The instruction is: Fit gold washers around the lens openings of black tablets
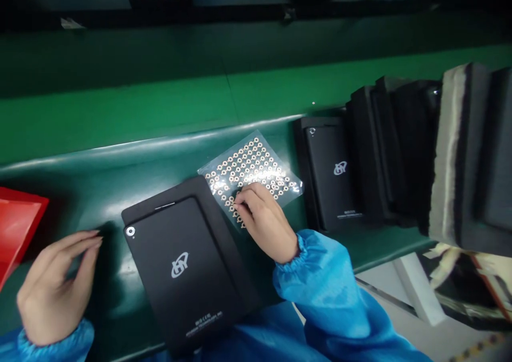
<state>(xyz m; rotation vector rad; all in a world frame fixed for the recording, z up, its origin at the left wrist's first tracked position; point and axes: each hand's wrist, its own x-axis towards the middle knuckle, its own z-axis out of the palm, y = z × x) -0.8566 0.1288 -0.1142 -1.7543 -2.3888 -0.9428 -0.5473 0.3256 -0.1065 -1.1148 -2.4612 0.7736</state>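
Observation:
A black tablet [172, 292] lies back side up on a black foam pad [224, 244] in front of me, with a white logo and a ring-edged camera hole at its upper left corner. Beyond it, a clear plastic sheet [206, 168] carries rows of small ring-shaped stickers [244, 162]. My right hand [266, 220] rests over the sheet's near part, thumb and forefinger pinched at one of the rings; whether a ring is between them is too small to tell. To the tablet's left, my left hand [60, 282] hovers with thumb and fingertips together; anything inside them is hidden.
At right another black tablet [330, 181] lies on foam, beside a leaning row of dark foam pads and tablets [400, 154]. A red bin [18, 223] stands at the left edge. A green conveyor belt [180, 106] runs behind the dark green bench [100, 175].

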